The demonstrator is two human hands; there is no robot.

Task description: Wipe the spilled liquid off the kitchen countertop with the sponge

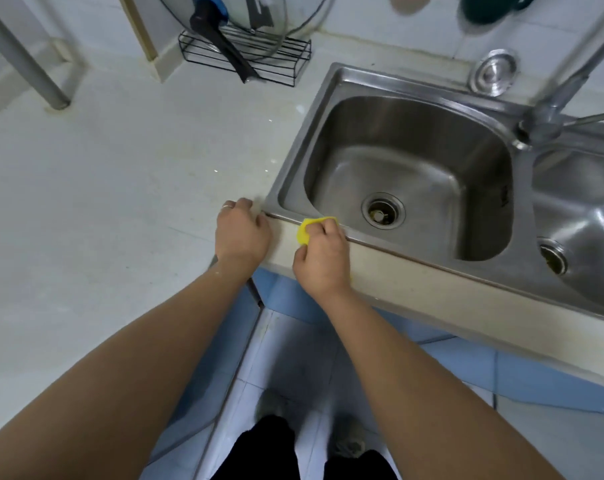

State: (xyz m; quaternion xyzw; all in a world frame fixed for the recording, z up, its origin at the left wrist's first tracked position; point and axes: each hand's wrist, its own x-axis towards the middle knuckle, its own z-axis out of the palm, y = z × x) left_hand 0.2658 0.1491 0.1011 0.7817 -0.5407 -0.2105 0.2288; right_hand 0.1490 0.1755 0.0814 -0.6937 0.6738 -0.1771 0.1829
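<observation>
My right hand (pixel 323 258) grips a yellow sponge (pixel 307 230) and presses it on the narrow front strip of the pale countertop (pixel 120 188), right against the near rim of the steel sink (pixel 331 81). Most of the sponge is hidden under my fingers. My left hand (pixel 241 233) rests on the counter's inner corner just left of the sink, fingers curled loosely, a ring on one finger, holding nothing. A few tiny glistening droplets (pixel 215 172) show on the counter left of the sink.
A double-bowl sink with a faucet (pixel 549 112) fills the right side. A black wire rack (pixel 245 57) with a glass lid and a black-handled utensil stands at the back. A metal leg (pixel 34 71) is at the far left. Blue cabinets and tiled floor lie below.
</observation>
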